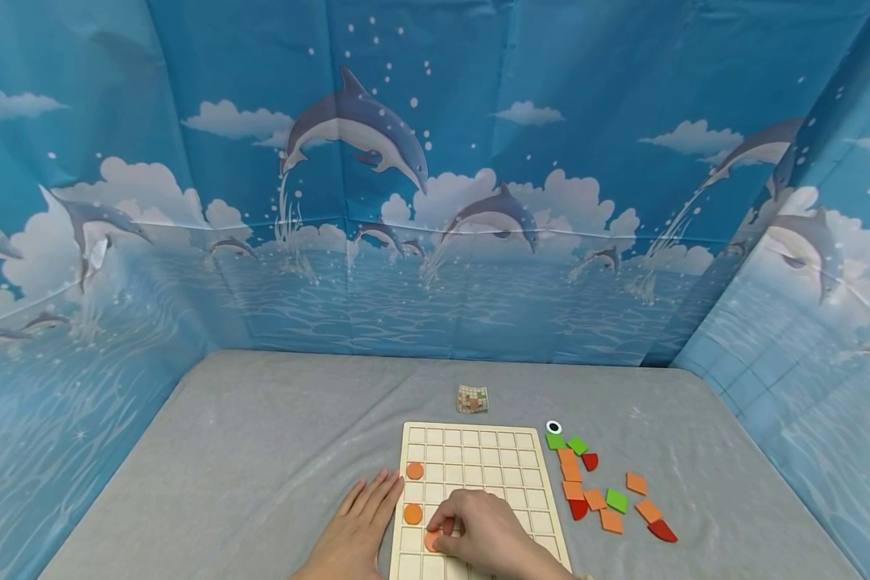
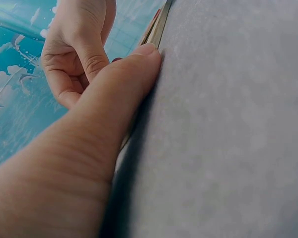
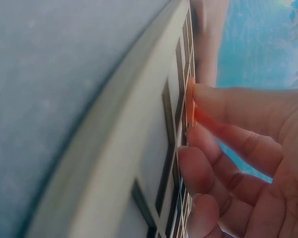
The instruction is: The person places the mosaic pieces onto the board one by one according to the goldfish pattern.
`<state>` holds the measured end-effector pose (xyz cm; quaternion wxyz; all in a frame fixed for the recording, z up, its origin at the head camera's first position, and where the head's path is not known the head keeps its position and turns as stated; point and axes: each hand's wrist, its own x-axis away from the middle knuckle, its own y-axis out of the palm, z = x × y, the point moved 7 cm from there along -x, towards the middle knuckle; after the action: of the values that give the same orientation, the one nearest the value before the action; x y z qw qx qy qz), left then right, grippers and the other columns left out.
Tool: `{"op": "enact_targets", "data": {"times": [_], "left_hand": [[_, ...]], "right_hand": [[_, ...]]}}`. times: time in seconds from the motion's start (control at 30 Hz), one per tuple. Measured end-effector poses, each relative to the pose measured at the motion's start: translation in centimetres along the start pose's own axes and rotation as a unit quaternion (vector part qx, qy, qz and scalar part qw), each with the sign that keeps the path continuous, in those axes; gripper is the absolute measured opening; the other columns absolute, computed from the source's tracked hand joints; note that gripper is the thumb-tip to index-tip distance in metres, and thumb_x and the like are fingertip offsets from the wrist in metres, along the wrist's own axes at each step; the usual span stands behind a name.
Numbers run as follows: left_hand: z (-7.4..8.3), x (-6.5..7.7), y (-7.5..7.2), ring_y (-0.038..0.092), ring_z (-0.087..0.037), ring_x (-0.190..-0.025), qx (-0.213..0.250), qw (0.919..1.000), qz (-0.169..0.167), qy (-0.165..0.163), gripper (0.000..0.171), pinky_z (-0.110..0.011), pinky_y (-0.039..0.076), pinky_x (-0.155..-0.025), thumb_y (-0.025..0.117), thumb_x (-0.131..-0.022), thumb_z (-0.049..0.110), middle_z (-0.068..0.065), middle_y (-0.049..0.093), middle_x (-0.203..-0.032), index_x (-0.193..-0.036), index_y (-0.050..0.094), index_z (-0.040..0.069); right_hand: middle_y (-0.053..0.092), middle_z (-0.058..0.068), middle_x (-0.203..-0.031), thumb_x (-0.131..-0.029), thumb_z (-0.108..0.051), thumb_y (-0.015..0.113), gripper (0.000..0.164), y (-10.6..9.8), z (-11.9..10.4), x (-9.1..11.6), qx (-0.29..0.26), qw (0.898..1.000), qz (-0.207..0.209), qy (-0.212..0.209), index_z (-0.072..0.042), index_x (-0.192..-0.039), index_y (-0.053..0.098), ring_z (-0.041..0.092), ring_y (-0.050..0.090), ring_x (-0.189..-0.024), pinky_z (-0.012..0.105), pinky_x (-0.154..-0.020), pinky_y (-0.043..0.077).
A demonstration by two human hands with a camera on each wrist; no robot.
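Observation:
A pale wooden grid board lies on the grey cloth. Two orange discs sit in cells of its leftmost column. My right hand is over the board's lower left part, pinching another orange disc between thumb and finger. In the right wrist view that disc is at the board's surface; whether it lies fully inside a cell I cannot tell. Flat on the cloth, my left hand has its fingers extended and its fingertips against the board's left edge.
Right of the board lie several orange squares, green squares and red rounded pieces, plus a black-and-white ring-like disc. A small patterned card is just beyond the board. Dolphin-printed curtains enclose the back and sides.

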<state>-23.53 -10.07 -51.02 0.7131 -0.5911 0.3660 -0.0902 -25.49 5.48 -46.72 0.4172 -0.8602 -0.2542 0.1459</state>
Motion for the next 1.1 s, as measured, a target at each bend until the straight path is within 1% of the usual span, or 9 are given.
{"op": "enact_targets", "data": {"times": [0.33, 0.5, 0.57, 0.9, 1.0, 1.1], "left_hand": [[0.0, 0.0, 0.1, 0.029, -0.024, -0.137, 0.002, 0.9999, -0.014, -0.004, 0.12, -0.037, 0.014, -0.107, 0.04, -0.067, 0.09, -0.01, 0.035, -0.149, -0.148, 0.031, 0.003], [0.0, 0.0, 0.2, 0.029, -0.024, -0.137, 0.002, 0.9999, -0.013, -0.006, 0.12, -0.036, 0.013, -0.108, 0.04, -0.066, 0.091, -0.009, 0.036, -0.148, -0.148, 0.031, 0.003], [0.0, 0.1, 0.2, 0.029, -0.024, -0.137, 0.003, 0.9999, -0.012, -0.006, 0.121, -0.036, 0.013, -0.108, 0.04, -0.066, 0.091, -0.009, 0.035, -0.149, -0.148, 0.031, 0.003], [0.0, 0.2, 0.2, 0.029, -0.024, -0.137, 0.006, 1.0, -0.001, -0.002, 0.122, -0.035, 0.013, -0.107, 0.043, -0.065, 0.09, -0.01, 0.035, -0.148, -0.147, 0.031, 0.001], [0.1, 0.1, 0.1, 0.03, -0.025, -0.137, 0.008, 1.0, 0.002, 0.002, 0.122, -0.036, 0.014, -0.107, 0.043, -0.065, 0.09, -0.01, 0.035, -0.148, -0.147, 0.031, 0.001], [0.1, 0.0, 0.0, 0.03, -0.025, -0.136, 0.006, 1.0, 0.002, 0.005, 0.122, -0.036, 0.014, -0.107, 0.042, -0.065, 0.09, -0.01, 0.036, -0.148, -0.147, 0.031, 0.001]], "right_hand": [[0.049, -0.019, -0.067, -0.076, -0.024, 0.08, 0.011, 0.1, 0.0, 0.3, 0.01, 1.0, -0.008, 0.003, -0.027, -0.083, 0.072, -0.001, 0.041, -0.053, 0.02, -0.048, 0.035], [0.049, -0.02, -0.071, -0.078, -0.028, 0.078, 0.011, -0.2, -0.1, 0.5, 0.012, 1.0, 0.001, -0.012, -0.026, -0.086, 0.071, -0.002, 0.042, -0.055, 0.019, -0.049, 0.035], [0.049, -0.021, -0.071, -0.08, -0.029, 0.077, 0.01, -0.5, 0.0, 0.7, 0.006, 1.0, 0.007, -0.009, -0.026, -0.087, 0.071, -0.002, 0.042, -0.056, 0.019, -0.05, 0.036], [0.05, -0.022, -0.069, -0.084, -0.026, 0.073, 0.004, -2.4, 1.9, 1.5, 0.005, 0.998, 0.065, 0.013, -0.026, -0.082, 0.07, -0.001, 0.042, -0.054, 0.019, -0.049, 0.038], [0.05, -0.021, -0.069, -0.084, -0.026, 0.073, 0.004, -3.2, 2.7, 2.1, 0.002, 0.996, 0.091, 0.017, -0.024, -0.085, 0.07, -0.001, 0.043, -0.054, 0.019, -0.048, 0.038], [0.051, -0.02, -0.07, -0.085, -0.026, 0.073, 0.008, -4.2, 3.5, 2.8, 0.001, 0.993, 0.117, 0.021, -0.022, -0.09, 0.07, -0.001, 0.044, -0.054, 0.019, -0.047, 0.038]]}}
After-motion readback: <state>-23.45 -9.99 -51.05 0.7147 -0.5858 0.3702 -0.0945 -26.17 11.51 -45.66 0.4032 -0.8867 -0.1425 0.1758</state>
